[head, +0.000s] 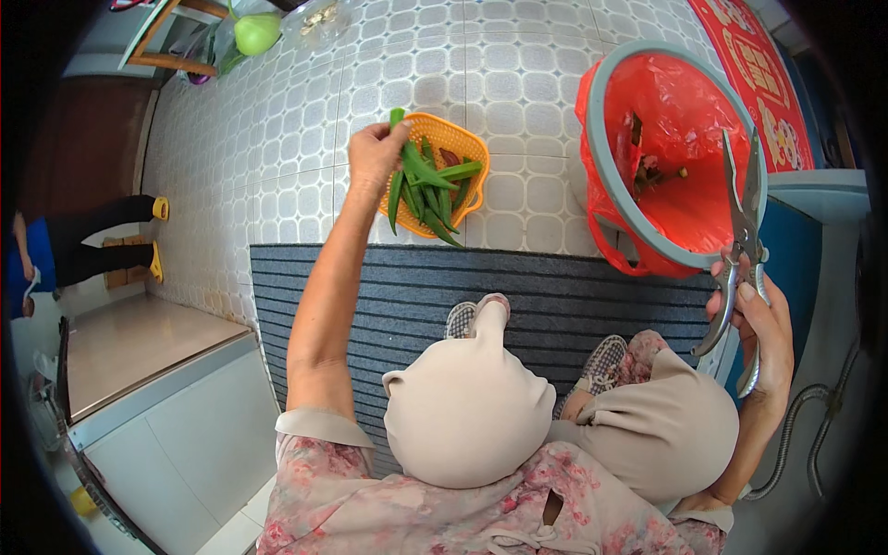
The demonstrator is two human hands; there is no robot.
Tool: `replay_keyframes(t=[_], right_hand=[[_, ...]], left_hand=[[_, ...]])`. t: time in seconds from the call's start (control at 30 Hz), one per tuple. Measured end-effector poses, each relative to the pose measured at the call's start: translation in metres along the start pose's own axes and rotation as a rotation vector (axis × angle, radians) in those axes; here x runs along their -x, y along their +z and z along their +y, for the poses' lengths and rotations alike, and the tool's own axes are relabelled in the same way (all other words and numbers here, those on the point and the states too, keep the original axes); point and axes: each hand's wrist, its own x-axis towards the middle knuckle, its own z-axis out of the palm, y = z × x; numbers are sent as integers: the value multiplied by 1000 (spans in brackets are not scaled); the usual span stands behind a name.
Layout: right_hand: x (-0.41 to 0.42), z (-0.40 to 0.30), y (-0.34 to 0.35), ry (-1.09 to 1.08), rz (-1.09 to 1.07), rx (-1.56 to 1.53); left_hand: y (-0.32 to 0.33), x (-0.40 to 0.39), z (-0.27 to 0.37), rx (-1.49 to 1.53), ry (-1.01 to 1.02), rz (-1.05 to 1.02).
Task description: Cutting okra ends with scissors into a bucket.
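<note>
My left hand (374, 156) pinches a green okra pod (397, 116) at the upper left edge of a yellow-orange plastic basket (477, 146). The pod's cut-looking end sticks up past my fingers. Several more okra pods (433, 191) lie in the basket, some poking over its near rim, along with a dark reddish piece (449, 157). On the right, my right hand (766, 319) grips metal kitchen shears (745, 239), their blades parted and pointing away from me. The shears appear in front of the near right rim of a bin (602, 132).
A red plastic bag (694, 201) with scraps lines the bin. A dark striped mat (409, 277) lies under my feet on the tiled floor (291, 166). At far left stands a person in yellow slippers (158, 260). A light green gourd-like object (257, 33) sits at the back left.
</note>
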Motion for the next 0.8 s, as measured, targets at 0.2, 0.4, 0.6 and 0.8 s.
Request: replay_keyframes(t=[0.2, 0.4, 0.6, 0.8], right_hand=[[1, 0, 2, -28, -67, 23], [1, -1, 6, -25, -47, 33], [3, -4, 8, -29, -46, 39], [6, -4, 4, -47, -48, 24]], left_hand=[[17, 0, -37, 157, -114, -23], [6, 1, -44, -613, -69, -47], [32, 12, -37, -1017, 128, -32], [44, 8, -46, -938, 54, 76]])
